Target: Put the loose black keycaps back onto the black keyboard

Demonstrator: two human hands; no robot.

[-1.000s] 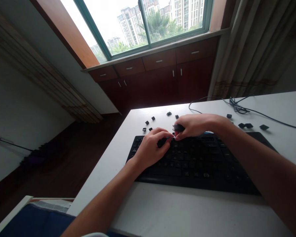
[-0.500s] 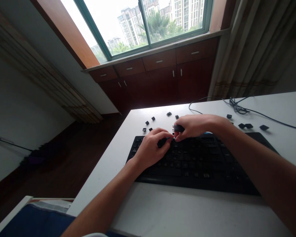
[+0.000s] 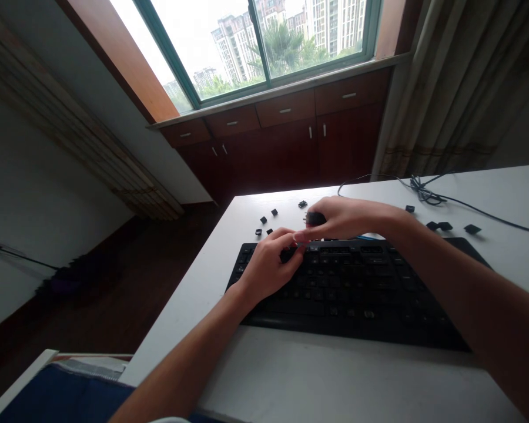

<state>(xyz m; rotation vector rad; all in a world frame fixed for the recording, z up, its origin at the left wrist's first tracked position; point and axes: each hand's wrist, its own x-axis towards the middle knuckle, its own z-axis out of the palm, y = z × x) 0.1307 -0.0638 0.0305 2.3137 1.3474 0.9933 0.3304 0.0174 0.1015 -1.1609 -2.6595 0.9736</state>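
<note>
Nine or so keycaps (image 3: 471, 228) on desk (image 3: 335, 376); left hand (image 3: 268, 267), right hand (image 3: 348, 218) over keyboard (image 3: 357, 288).

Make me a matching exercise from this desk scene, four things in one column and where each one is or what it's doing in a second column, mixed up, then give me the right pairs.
Things:
1. Black computer keyboard
2. Small square black keycaps
3. Tangled black cable
4. Person's right hand

Places and states:
A. Bunched near the table's far right edge
B. Lying flat on the white table, in front of the person
C. Pinching a small dark piece above the keyboard's far edge
D. Scattered on the table beyond the keyboard

Right pairs: 1-B, 2-D, 3-A, 4-C.
</note>
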